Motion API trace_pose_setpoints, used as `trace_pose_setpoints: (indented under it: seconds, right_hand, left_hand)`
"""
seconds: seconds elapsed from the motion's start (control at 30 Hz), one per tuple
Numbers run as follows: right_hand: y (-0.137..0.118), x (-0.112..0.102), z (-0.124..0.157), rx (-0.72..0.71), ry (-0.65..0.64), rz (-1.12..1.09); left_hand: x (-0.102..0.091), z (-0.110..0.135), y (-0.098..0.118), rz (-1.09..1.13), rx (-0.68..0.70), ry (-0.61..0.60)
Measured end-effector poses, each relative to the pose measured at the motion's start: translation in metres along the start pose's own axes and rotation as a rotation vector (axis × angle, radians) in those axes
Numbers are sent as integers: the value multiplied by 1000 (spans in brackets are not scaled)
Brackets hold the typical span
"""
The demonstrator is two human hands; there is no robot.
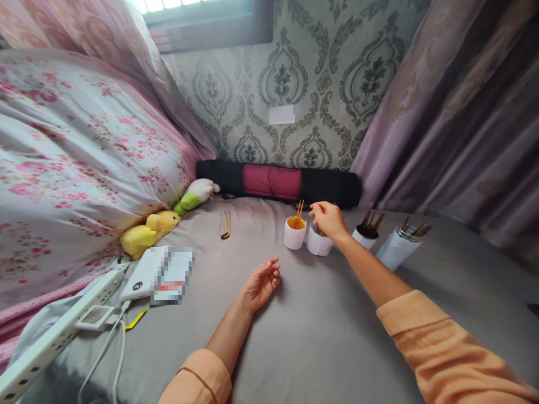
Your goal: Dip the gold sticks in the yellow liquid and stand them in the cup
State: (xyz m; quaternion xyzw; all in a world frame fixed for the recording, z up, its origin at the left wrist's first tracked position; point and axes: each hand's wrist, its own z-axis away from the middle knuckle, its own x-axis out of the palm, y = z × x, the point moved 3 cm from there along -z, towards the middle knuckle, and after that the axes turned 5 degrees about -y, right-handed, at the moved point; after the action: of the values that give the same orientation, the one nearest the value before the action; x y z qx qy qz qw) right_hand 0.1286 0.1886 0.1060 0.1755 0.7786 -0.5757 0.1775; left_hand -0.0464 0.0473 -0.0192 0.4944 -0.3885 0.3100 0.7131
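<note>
peach-coloured sleeves fill the bottom of the view, both forearms stretched out over a grey bedsheet [320, 336]. left hand [260, 284] rests on the sheet with its palm turned partly up, fingers loosely curled and a little apart, holding nothing. right hand [329, 220] hovers further off, directly above a white cup [319, 242]; its thumb and forefinger are pinched together at the top, but whether something thin sits between them i cannot tell. the other fingers curl down over the cup's rim.

just left of that cup, touching or nearly so, stands a second white cup with an orange inside [295, 232], two thin orange sticks [300, 208] poking up out of it. to the right of the hand are two more white containers: a short cup of dark brown sticks [365, 233] and, beyond it, a taller tilted tube [397, 247] with brown pieces at its mouth.

a small bundle of yellowish sticks [226, 225] lies alone on the sheet, well left of the cups. against the patterned wall lies a black and maroon roll [278, 182]. on the left, a floral quilt [80, 168] bulges over two plush toys, one yellow [148, 231] and one white and green [196, 195]. nearer the camera on that side sit a white power bank [141, 275] and a white power strip [54, 331] with cables.
</note>
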Motion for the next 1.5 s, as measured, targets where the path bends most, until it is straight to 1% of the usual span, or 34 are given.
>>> trace_pose_setpoints:
  seconds: [0.17, 0.33, 0.53, 0.77, 0.83, 0.97, 1.07, 1.17, 1.3, 1.4, 1.5]
  right_hand:
    - [0, 6, 23, -25, -8, -83]
    - [0, 16, 45, 7, -58, -166]
    - [3, 29, 64, 31, -83, -200]
    - [23, 52, 89, 98, -126, -232]
    - [30, 60, 96, 92, -148, -227]
    - [43, 72, 109, 132, -154, -205]
    - [52, 77, 115, 158, -149, -155]
    - [59, 81, 119, 160, -128, -106]
    - [64, 83, 121, 131, -102, -72]
    - [65, 83, 121, 118, -95, -52]
    - [64, 83, 120, 115, -98, -46]
  left_hand:
    - [0, 0, 0, 9, -1, -1]
    - [1, 0, 0, 4, 5, 0]
    - [1, 0, 0, -1, 7, 11]
    - [0, -1, 0, -4, 10, 20]
    - [0, -1, 0, -6, 11, 20]
    - [2, 0, 1, -19, 4, 28]
    - [3, -1, 2, -35, -29, 70]
    - [5, -5, 7, -86, -46, 138]
    - [6, -13, 20, -220, 6, 225]
    - [4, -21, 35, -380, 70, 304]
    - [-1, -28, 48, -432, 99, 347]
